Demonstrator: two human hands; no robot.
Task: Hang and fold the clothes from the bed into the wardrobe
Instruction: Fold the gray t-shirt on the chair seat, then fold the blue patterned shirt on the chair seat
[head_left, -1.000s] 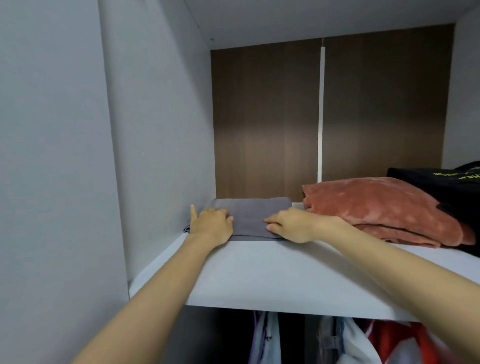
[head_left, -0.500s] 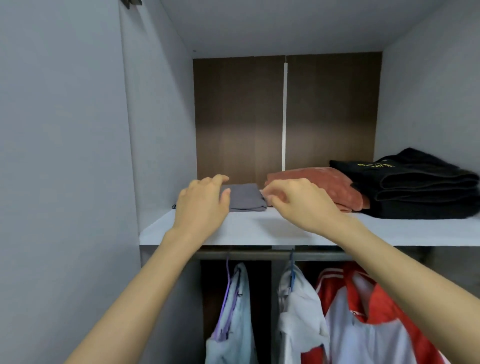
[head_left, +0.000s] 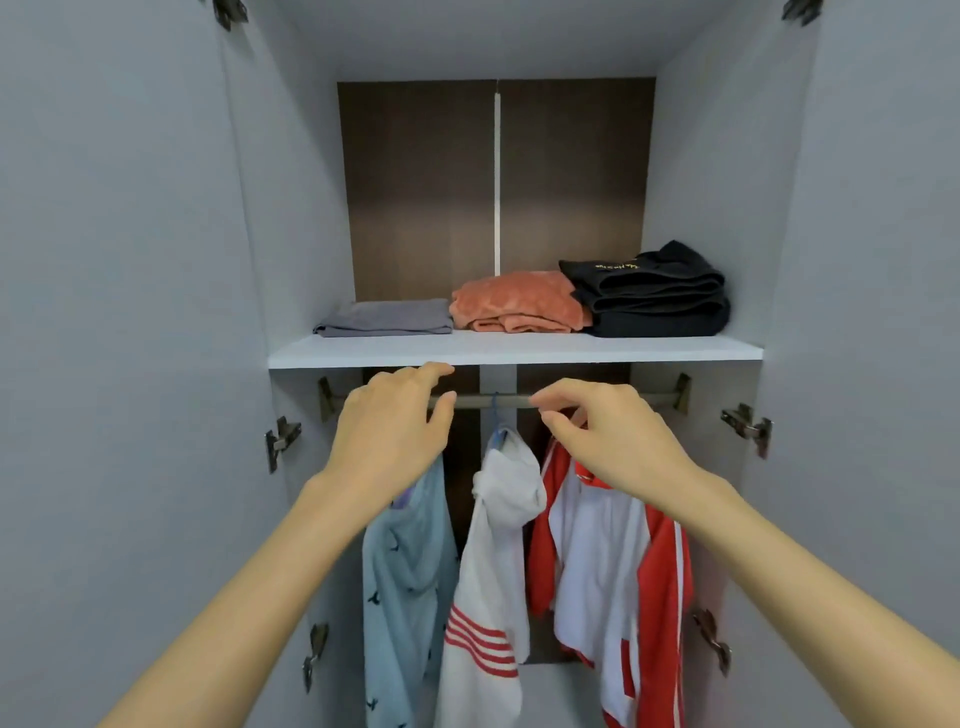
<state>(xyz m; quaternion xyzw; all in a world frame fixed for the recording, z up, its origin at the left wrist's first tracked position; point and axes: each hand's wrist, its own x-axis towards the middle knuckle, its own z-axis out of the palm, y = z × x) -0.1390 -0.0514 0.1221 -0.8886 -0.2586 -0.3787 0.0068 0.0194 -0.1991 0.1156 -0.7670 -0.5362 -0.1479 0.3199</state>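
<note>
Grey folded garment (head_left: 384, 318): lies flat at the left end of the shelf (head_left: 514, 352), just beside a folded salmon fleece (head_left: 517, 306). A folded black garment (head_left: 654, 304) touches the fleece at the right end.
Hidden: the hands cover the tops of the light blue shirt (head_left: 410, 571) and the red-and-white jacket (head_left: 613, 561), so their hangers cannot be seen. Only the blue hanger (head_left: 496, 415) of the white top with red stripes (head_left: 493, 571) shows on the rail (head_left: 509, 400).
Cut off: the hanging clothes run past the bottom edge.
Hard to read: the yellow lettering on the black garment is too small.
Left hand (head_left: 392, 431): empty, fingers loosely bent, in front of the rail.
Right hand (head_left: 608, 436): empty, thumb and forefinger close together.
Wardrobe (head_left: 301, 208): pale grey walls, metal hinges (head_left: 283, 439), dark brown wood back panel (head_left: 415, 197).
</note>
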